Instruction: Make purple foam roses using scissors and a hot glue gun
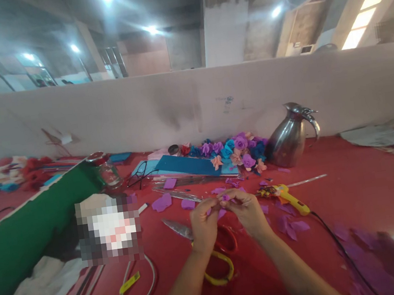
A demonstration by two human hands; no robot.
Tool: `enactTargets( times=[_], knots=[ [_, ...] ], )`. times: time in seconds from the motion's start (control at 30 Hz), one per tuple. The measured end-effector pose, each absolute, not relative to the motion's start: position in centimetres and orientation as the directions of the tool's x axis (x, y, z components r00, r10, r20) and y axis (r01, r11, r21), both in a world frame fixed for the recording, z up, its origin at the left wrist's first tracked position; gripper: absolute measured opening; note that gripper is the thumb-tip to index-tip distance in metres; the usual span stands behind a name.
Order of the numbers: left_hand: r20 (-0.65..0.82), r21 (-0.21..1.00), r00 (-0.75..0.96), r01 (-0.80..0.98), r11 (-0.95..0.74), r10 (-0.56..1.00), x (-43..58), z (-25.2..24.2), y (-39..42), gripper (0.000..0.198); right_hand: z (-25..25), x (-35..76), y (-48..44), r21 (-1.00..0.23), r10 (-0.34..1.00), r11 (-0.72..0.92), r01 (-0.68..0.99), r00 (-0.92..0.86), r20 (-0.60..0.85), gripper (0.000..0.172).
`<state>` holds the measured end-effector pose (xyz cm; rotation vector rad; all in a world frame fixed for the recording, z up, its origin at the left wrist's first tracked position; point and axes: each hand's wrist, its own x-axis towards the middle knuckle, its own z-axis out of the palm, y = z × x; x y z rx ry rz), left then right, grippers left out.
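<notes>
My left hand (206,221) and my right hand (244,211) meet over the red table, fingertips nearly touching. Both pinch a small piece of purple crepe paper (226,197); its exact shape is largely hidden by the fingers. Beneath my left hand lie large scissors with a metal blade (178,228) and a yellow and red handle (223,272). Cut purple paper petals (162,202) are scattered around both hands. To the right of my right hand rests a yellow hot glue gun (293,200) with a glue stick (308,180) sticking out of its back.
Paper flowers (241,149) in purple, blue and peach are heaped behind blue sheets (188,164). A steel jug (287,138) stands right of them. Eyeglasses (143,174) and a glass jar (108,173) are at left, near a green board (23,238). A black cord (340,244) runs along the right.
</notes>
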<state>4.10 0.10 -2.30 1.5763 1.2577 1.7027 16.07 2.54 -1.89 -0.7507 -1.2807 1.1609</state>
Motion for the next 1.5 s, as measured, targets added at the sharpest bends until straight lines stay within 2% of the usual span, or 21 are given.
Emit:
enactTargets(
  times=[0.23, 0.37, 0.53, 0.63, 0.8, 1.03, 1.3, 1.4, 1.5],
  knots=[
    [0.495, 0.861, -0.222, 0.251, -0.441, 0.840, 4.1, -2.0, 0.0, 0.013, -1.7, 15.7, 2.2, -0.944, 0.961, 0.234, -0.234, -0.092, 0.261, 0.012],
    [0.490, 0.866, -0.226, 0.236, -0.441, 0.842, 4.1, -2.0, 0.1, 0.011, -2.0, 15.8, 2.3, -0.947, 0.977, 0.177, -0.268, -0.072, 0.203, 0.021],
    [0.430, 0.902, -0.272, 0.176, -0.395, 0.861, 3.9, -1.8, 0.2, 0.008, -2.1, 15.8, 2.3, -0.958, 0.980, 0.171, -0.231, -0.061, 0.190, 0.025],
    [0.373, 0.928, -0.334, 0.124, -0.351, 0.866, 3.6, -1.7, 0.3, 0.008, -2.4, 15.8, 2.3, -0.973, 0.980, 0.174, -0.150, -0.072, 0.186, 0.023],
    [0.266, 0.937, -0.430, -0.093, -0.336, 0.862, 2.8, -1.8, 1.0, 0.010, -3.5, 15.7, 2.7, -0.984, 0.981, 0.176, 0.020, -0.080, 0.174, 0.022],
    [0.059, 0.859, -0.339, -0.461, -0.220, 0.939, 2.5, -2.2, 1.6, 0.026, -4.0, 15.2, 2.6, -0.969, 0.960, 0.234, 0.079, -0.177, 0.217, 0.025],
    [-0.050, 0.787, -0.258, -0.605, -0.121, 0.965, 2.7, -1.7, 1.3, 0.026, -4.1, 14.8, 2.1, -0.927, 0.937, 0.301, 0.223, -0.247, 0.245, 0.015],
    [-0.018, 0.774, -0.319, -0.604, -0.189, 0.948, 1.7, -1.3, 1.6, 0.024, -4.1, 14.8, 1.9, -0.903, 0.939, 0.313, 0.293, -0.237, 0.249, 0.014],
    [0.081, 0.768, -0.526, -0.508, -0.390, 0.846, -0.5, -0.6, 2.0, 0.023, -4.3, 14.9, 1.8, -0.876, 0.942, 0.322, 0.360, -0.215, 0.258, 0.013]
  ],
)
